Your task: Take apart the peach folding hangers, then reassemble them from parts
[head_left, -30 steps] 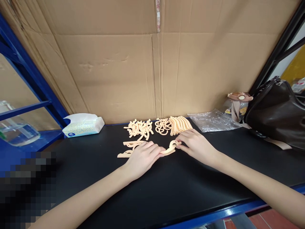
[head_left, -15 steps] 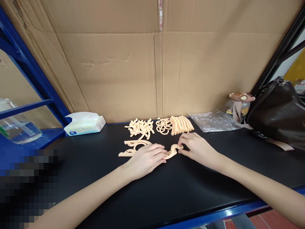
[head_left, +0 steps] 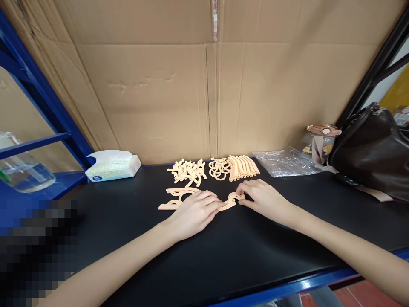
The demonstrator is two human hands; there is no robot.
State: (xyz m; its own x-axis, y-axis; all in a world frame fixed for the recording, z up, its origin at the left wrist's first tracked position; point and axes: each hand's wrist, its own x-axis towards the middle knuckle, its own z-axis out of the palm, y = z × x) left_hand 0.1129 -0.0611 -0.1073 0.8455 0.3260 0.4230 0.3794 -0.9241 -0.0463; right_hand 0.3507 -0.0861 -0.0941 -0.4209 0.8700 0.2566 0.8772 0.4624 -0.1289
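Between my two hands a beige curved piece (head_left: 229, 202), which looks like a part of a folding hanger, lies low over the black tabletop. My left hand (head_left: 195, 213) is closed on its left end, and the fingers hide that end. At the other end, my right hand (head_left: 260, 200) pinches the hooked tip between thumb and fingers. Just beyond my left hand are more beige hanger-like pieces (head_left: 169, 206), partly covered by the hand.
Farther back lie a heap of beige short pieces (head_left: 189, 170), a pile of hook-shaped pieces (head_left: 219, 169) and a row of curved arms (head_left: 243, 167). A tissue pack (head_left: 113, 167) is at left. A clear plastic bag (head_left: 287, 163), a bottle (head_left: 322, 140) and a dark bag (head_left: 370, 153) are at right.
The curved piece has shifted slightly, its lower edge now a little higher in view. My left fingers have drawn in slightly around its end; the right hand keeps its pinch.
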